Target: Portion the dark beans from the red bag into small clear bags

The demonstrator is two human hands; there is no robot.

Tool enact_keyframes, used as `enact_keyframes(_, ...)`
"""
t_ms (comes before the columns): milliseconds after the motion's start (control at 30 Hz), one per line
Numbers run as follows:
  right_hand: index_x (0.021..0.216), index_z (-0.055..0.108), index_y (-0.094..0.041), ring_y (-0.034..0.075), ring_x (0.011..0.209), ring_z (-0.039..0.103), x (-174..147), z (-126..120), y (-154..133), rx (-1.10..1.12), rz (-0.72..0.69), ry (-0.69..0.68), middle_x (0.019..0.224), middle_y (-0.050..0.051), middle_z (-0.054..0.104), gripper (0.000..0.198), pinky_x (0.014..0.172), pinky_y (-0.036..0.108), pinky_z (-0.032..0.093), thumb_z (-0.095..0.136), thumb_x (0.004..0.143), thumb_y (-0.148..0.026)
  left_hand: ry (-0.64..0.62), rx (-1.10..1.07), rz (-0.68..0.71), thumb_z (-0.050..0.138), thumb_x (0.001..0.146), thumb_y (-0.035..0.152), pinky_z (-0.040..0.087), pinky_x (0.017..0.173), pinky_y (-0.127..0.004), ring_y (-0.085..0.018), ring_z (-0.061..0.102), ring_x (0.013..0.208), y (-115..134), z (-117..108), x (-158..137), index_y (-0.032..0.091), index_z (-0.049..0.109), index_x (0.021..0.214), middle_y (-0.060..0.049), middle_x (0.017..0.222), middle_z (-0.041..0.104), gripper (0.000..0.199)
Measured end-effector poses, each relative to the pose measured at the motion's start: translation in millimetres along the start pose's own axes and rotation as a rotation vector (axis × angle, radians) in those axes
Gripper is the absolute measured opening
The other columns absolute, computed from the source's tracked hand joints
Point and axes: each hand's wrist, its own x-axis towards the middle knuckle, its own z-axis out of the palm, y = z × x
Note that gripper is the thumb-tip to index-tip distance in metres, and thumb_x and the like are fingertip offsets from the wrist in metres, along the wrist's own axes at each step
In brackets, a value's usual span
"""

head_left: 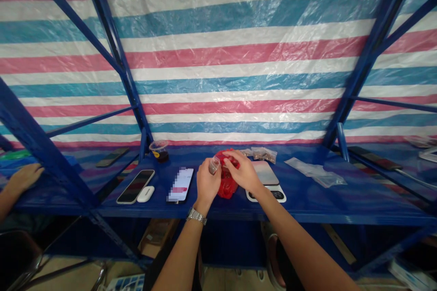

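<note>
A small clear plastic bag (214,165) is gripped in my left hand (207,182), its fingers closed round it. My right hand (241,170) reaches over a red plastic bag (227,184), thumb and fingers bent at the bag's opening. What those fingertips hold, if anything, is hidden. The red bag stands crumpled on the blue shelf between my hands. Just right of it lies a white kitchen scale (266,173) with a dark display, partly behind my right wrist. Behind the scale are small clear bags with brown contents (264,154).
Left of my hands lie a lit phone (180,185), a white earbud case (145,194) and a dark phone (135,186). A plastic cup with dark liquid (159,151) stands behind. Flat clear bags (316,171) lie right. Another person's hand (25,177) rests far left, beyond a blue post.
</note>
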Motion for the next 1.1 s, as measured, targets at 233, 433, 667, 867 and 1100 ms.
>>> enact_keyframes(233, 0.105, 0.074, -0.025, 0.024, 0.111, 0.064, -5.4, -24.0, -25.1, 0.17, -0.039, -0.087, 0.111, 0.007, 0.071, 0.019, 0.103, 0.041, 0.049, 0.059, 0.098, -0.034, -0.267, -0.381, 0.038, 0.065, 0.088, 0.022, 0.053, 0.08, -0.029, -0.017, 0.069, 0.088, 16.2, 17.3, -5.5, 0.02, 0.059, 0.108, -0.005, 0.102, 0.073, 0.021)
enact_keyframes(433, 0.103, 0.073, -0.022, 0.022, 0.095, 0.07, -10.8, -47.6, -1.8, 0.258, 0.141, -0.156, 0.106, 0.006, 0.075, 0.024, 0.088, 0.036, 0.056, 0.069, 0.089, -0.041, -0.404, -0.522, -0.035, 0.072, 0.085, 0.034, 0.054, 0.079, -0.028, -0.016, 0.071, 0.087, 18.9, 32.1, -7.8, 0.023, 0.051, 0.108, -0.002, 0.097, 0.072, 0.034)
enact_keyframes(667, 0.1, 0.076, -0.018, 0.016, 0.06, 0.062, -13.1, -79.1, 48.7, 0.148, 0.363, 0.167, 0.087, 0.007, 0.076, 0.039, 0.058, 0.031, 0.054, 0.069, 0.083, -0.052, -0.354, -0.261, 0.158, 0.073, 0.086, 0.029, 0.052, 0.1, -0.037, -0.021, 0.067, 0.109, 14.6, 35.4, -12.6, 0.023, 0.048, 0.135, -0.01, 0.118, 0.067, 0.056)
enact_keyframes(867, 0.097, 0.077, -0.019, 0.024, 0.08, 0.07, -29.6, -96.3, 101.6, -0.251, 0.452, 0.177, 0.093, 0.009, 0.078, 0.028, 0.078, 0.038, 0.056, 0.064, 0.084, -0.04, -0.303, -0.007, 0.286, 0.063, 0.093, 0.028, 0.048, 0.108, -0.04, -0.025, 0.061, 0.122, 16.9, 32.5, -15.0, 0.024, 0.056, 0.133, -0.011, 0.126, 0.065, 0.04)
enact_keyframes(1100, 0.103, 0.077, -0.014, 0.028, 0.091, 0.067, -28.9, -107.4, 104.9, -0.508, 0.363, 0.312, 0.102, 0.017, 0.077, 0.044, 0.088, 0.04, 0.051, 0.041, 0.098, -0.038, -0.273, 0.014, 0.31, 0.053, 0.097, 0.021, 0.049, 0.105, -0.038, -0.023, 0.064, 0.115, 23.6, 27.2, -15.8, 0.026, 0.065, 0.117, -0.007, 0.119, 0.069, 0.023)
